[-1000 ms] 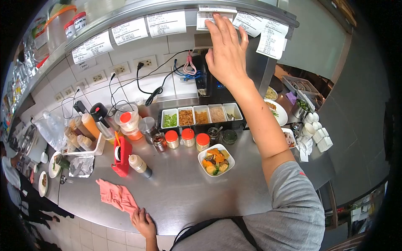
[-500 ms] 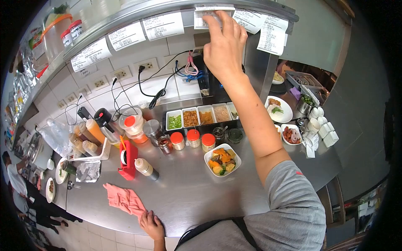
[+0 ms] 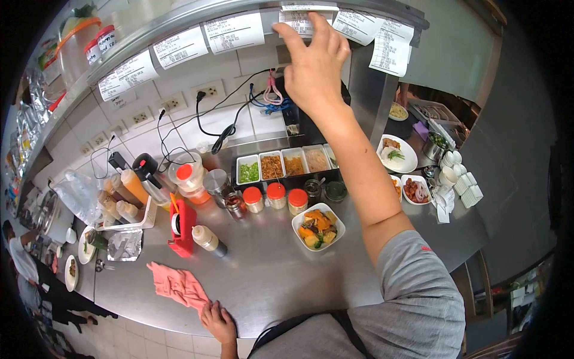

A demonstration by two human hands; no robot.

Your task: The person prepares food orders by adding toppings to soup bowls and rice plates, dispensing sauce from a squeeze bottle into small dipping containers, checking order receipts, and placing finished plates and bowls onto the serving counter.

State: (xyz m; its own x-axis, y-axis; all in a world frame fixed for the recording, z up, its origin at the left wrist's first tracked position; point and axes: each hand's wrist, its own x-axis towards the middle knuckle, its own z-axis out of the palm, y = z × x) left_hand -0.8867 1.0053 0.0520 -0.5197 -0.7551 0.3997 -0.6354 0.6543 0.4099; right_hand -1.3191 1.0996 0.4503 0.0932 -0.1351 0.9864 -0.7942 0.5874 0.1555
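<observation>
Head view | right hand (image 3: 317, 70), 12 o'clock: thumb and forefinger spread apart at hanging receipt (image 3: 297, 26), 12 o'clock; contact unclear | left hand (image 3: 219, 322), 7 o'clock: fingers loosely bent at pink cloth (image 3: 178, 287), 7–8 o'clock; grip can't tell | food bowl (image 3: 318, 227), 5 o'clock, on steel counter (image 3: 269, 287).

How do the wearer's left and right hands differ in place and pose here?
The right hand is raised at a hanging paper slip; the left hand is low, at the near edge of the counter, by the pink cloth.
The right hand's thumb and index finger are spread wide; the left hand lies back upward.
Both hands are bare.
</observation>
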